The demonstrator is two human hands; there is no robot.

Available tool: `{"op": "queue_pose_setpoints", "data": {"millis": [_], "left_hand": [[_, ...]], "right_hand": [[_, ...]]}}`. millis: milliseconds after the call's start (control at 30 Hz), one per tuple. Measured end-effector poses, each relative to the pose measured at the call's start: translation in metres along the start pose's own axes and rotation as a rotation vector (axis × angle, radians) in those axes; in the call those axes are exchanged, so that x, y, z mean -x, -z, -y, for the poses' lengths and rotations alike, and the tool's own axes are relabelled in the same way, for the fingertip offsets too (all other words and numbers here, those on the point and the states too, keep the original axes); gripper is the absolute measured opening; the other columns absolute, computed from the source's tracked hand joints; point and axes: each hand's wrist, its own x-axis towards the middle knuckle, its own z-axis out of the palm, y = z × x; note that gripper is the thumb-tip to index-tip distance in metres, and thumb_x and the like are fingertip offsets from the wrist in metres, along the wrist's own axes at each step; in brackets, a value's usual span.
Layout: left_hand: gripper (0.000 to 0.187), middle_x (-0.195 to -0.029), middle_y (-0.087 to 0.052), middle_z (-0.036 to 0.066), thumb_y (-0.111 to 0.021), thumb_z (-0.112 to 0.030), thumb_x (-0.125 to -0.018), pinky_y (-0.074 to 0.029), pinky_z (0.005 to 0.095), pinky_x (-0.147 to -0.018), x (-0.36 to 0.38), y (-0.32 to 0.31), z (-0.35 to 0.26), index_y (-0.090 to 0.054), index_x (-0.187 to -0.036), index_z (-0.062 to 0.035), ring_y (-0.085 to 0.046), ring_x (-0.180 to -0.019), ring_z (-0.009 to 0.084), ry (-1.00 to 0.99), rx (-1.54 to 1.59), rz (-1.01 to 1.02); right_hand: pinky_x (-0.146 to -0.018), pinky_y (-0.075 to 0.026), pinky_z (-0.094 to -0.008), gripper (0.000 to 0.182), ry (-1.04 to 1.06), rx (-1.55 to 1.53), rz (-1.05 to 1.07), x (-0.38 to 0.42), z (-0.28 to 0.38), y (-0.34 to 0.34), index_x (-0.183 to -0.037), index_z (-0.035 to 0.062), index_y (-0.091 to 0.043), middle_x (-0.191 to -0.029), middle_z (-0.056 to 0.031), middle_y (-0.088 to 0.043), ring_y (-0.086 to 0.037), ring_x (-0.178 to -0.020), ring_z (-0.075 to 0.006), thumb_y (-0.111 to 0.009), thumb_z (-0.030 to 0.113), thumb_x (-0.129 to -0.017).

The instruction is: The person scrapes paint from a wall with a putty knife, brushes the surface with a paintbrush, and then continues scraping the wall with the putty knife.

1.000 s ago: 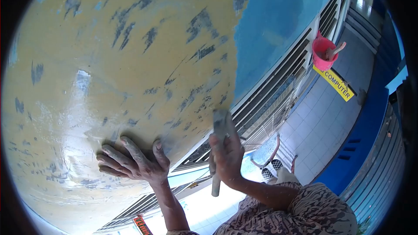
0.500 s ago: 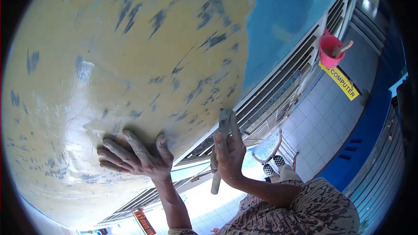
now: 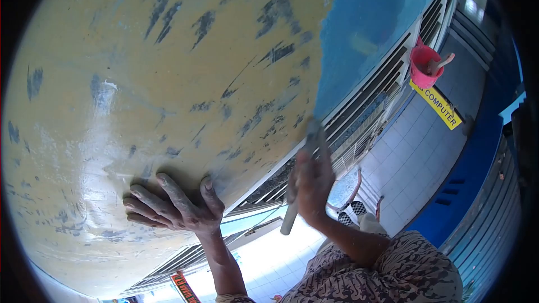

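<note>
My left hand (image 3: 182, 207) lies flat on a yellow-painted surface (image 3: 185, 90), its dusty fingers spread. My right hand (image 3: 314, 191), smeared by motion, is wrapped round a grey scraper (image 3: 288, 219). The scraper's lower end sticks out below the palm, and its blurred upper end points up at the edge of the yellow surface. Dark grey scrape marks cover much of the yellow paint. To the upper right, the yellow ends at a ragged border with blue paint (image 3: 376, 17).
A louvred vent strip (image 3: 365, 109) runs along the surface's edge. A pink bucket (image 3: 425, 67) with a handled tool in it hangs at the right, beside a yellow sign (image 3: 438, 104). A person in checked clothing (image 3: 352, 211) is on the tiled floor (image 3: 404, 168) below.
My right hand has moved up and to the right with the scraper and is now blurred. My left hand has stayed nearly in place on the yellow surface.
</note>
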Motion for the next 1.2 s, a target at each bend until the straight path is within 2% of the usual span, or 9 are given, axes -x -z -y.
{"op": "queue_pose_setpoints", "data": {"millis": [100,233,567,767,867,967,1033,1133,1200], "left_hand": [[0.077,-0.160,-0.034,0.014,-0.035,-0.073,-0.092,-0.012,0.0619,-0.122,0.000,-0.002,-0.004,-0.051,-0.147,-0.0227,-0.027,-0.150,0.0365,0.016,0.007,-0.001],[0.075,-0.160,-0.034,0.015,-0.035,-0.072,-0.093,-0.012,0.0621,-0.122,0.000,0.000,-0.001,-0.051,-0.147,-0.0223,-0.026,-0.150,0.0364,0.000,0.033,-0.001],[0.074,-0.160,-0.034,0.017,-0.038,-0.070,-0.094,-0.010,0.0629,-0.122,0.001,0.003,-0.002,-0.051,-0.147,-0.0202,-0.025,-0.150,0.0388,0.013,0.059,0.030],[0.073,-0.159,-0.035,0.017,-0.040,-0.069,-0.094,-0.009,0.0623,-0.122,0.000,0.001,-0.004,-0.053,-0.146,-0.0197,-0.025,-0.151,0.0383,0.012,0.076,0.011],[0.073,-0.159,-0.035,0.016,-0.039,-0.070,-0.094,-0.009,0.0619,-0.123,-0.001,0.000,-0.008,-0.054,-0.145,-0.0199,-0.025,-0.150,0.0377,0.040,0.081,0.005],[0.072,-0.159,-0.036,0.016,-0.039,-0.069,-0.094,-0.010,0.0619,-0.122,0.000,-0.001,-0.005,-0.055,-0.144,-0.0200,-0.026,-0.150,0.0379,0.039,0.071,0.005],[0.072,-0.159,-0.037,0.017,-0.039,-0.069,-0.094,-0.010,0.0620,-0.122,0.000,-0.001,-0.006,-0.055,-0.144,-0.0197,-0.027,-0.150,0.0384,0.036,0.074,-0.001],[0.072,-0.158,-0.037,0.017,-0.038,-0.068,-0.095,-0.011,0.0626,-0.122,0.001,-0.001,-0.007,-0.054,-0.145,-0.0192,-0.028,-0.149,0.0387,0.043,0.062,-0.001],[0.072,-0.158,-0.037,0.017,-0.038,-0.068,-0.095,-0.012,0.0627,-0.122,0.003,0.000,-0.003,-0.053,-0.145,-0.0192,-0.028,-0.149,0.0383,0.025,0.046,0.013]], "right_hand": [[-0.044,-0.049,-0.0211,0.076,0.143,0.338,0.100,0.046,-0.032,-0.017,-0.156,-0.0057,-0.018,-0.103,-0.0151,-0.066,-0.058,-0.057,-0.0038,-0.058,0.029,-0.102],[-0.035,-0.040,-0.0187,0.051,0.029,-0.010,-0.093,0.002,-0.005,-0.007,-0.144,-0.0055,-0.037,-0.070,0.0010,-0.058,-0.051,-0.044,-0.0021,-0.054,0.021,-0.104],[-0.045,-0.046,-0.0207,0.077,-0.099,0.061,0.163,0.048,-0.024,-0.016,-0.157,-0.0048,-0.011,-0.100,-0.0152,-0.066,-0.056,-0.057,-0.0036,-0.058,0.021,-0.102],[-0.069,-0.058,-0.0267,0.074,0.096,0.203,0.099,0.008,-0.007,0.003,-0.156,-0.0074,-0.013,-0.126,-0.0273,-0.058,-0.068,-0.087,-0.0165,-0.056,0.020,-0.103],[-0.092,-0.055,-0.0349,0.076,0.495,0.569,0.154,0.014,-0.038,0.009,-0.157,-0.0074,-0.011,-0.137,-0.0323,-0.051,-0.065,-0.112,-0.0267,-0.057,0.020,-0.102],[-0.103,-0.049,-0.0414,0.076,0.103,0.224,0.085,0.001,-0.007,0.009,-0.157,-0.0072,-0.011,-0.142,-0.0365,-0.045,-0.058,-0.125,-0.0359,-0.056,0.019,-0.102],[-0.103,-0.049,-0.0409,0.076,0.068,0.161,0.052,0.005,-0.004,0.003,-0.157,-0.0071,-0.012,-0.141,-0.0366,-0.046,-0.059,-0.125,-0.0360,-0.057,0.019,-0.101],[-0.089,-0.056,-0.0316,0.076,0.602,0.708,0.175,0.014,-0.028,0.005,-0.156,-0.0069,-0.014,-0.132,-0.0306,-0.055,-0.066,-0.111,-0.0294,-0.058,0.022,-0.101],[-0.096,-0.052,-0.0363,0.076,0.282,0.568,0.064,-0.008,-0.002,0.014,-0.156,-0.0073,-0.015,-0.139,-0.0327,-0.048,-0.060,-0.121,-0.0338,-0.058,0.023,-0.102]]}}
